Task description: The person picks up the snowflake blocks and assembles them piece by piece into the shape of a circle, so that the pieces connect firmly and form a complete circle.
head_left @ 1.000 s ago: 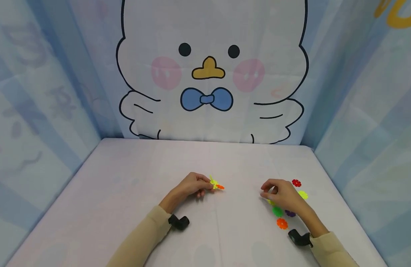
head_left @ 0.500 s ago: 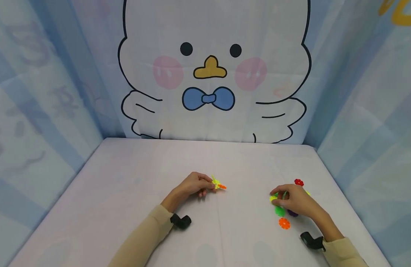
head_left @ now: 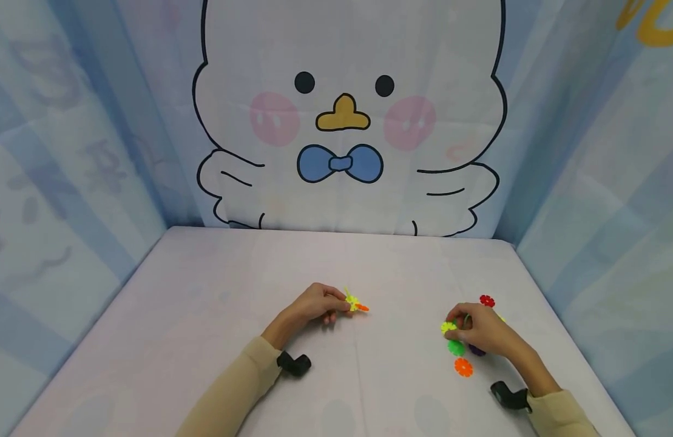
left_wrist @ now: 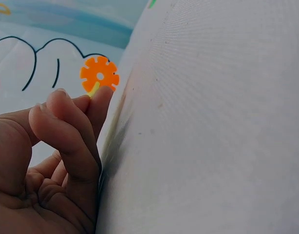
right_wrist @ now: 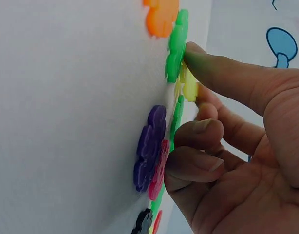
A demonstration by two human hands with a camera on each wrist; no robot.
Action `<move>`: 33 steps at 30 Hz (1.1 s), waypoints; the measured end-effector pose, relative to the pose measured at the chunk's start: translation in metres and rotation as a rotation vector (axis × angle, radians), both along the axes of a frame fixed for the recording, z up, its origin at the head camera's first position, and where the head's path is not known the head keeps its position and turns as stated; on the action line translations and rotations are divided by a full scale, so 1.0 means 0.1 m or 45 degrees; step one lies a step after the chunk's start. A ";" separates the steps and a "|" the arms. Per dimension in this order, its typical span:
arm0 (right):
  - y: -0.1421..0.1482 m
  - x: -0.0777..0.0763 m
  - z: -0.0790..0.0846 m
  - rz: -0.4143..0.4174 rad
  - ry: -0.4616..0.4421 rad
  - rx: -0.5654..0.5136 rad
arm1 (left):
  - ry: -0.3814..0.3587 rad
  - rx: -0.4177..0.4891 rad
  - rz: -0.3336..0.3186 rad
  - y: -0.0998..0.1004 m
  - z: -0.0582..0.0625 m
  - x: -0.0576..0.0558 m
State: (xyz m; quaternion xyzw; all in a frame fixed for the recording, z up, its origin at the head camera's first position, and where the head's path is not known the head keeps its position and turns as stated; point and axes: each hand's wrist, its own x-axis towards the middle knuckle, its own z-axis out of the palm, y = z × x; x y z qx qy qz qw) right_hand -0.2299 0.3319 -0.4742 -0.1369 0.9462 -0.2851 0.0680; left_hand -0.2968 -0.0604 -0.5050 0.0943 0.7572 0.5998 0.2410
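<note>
Near the middle of the table, my left hand (head_left: 317, 303) pinches a yellow notched snowflake disc (head_left: 351, 300) between thumb and fingertips. An orange snowflake disc (left_wrist: 100, 76) is slotted into that yellow one and points to the right. Over a group of loose discs on the right, my right hand (head_left: 480, 328) has thumb and index finger on another yellow snowflake disc (head_left: 448, 328), which looks slightly raised. Beside its thumb lies a green disc (right_wrist: 177, 46). Under the curled fingers are a purple disc (right_wrist: 150, 148) and a pink-red one (right_wrist: 159, 170), partly hidden.
An orange disc (head_left: 463, 367) lies at the near side of the group and a red disc (head_left: 486, 301) at the far side. A black disc (right_wrist: 142, 222) shows low in the right wrist view. A printed curtain (head_left: 341, 200) stands behind the white table (head_left: 260, 261).
My right hand has moved right and slightly nearer, down to the discs, and its thumb and finger have closed on a yellow one. The left hand stays put with its joined pair.
</note>
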 end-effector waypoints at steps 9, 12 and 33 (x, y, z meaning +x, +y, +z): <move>0.01 0.01 0.02 -0.017 -0.003 -0.012 | -0.012 0.011 -0.019 -0.01 0.01 0.04; 0.02 0.02 0.01 0.010 -0.027 -0.031 | -0.015 0.011 -0.022 -0.02 0.03 0.04; -0.01 -0.03 0.10 0.065 -0.012 0.013 | -0.013 0.026 -0.009 0.01 0.03 0.01</move>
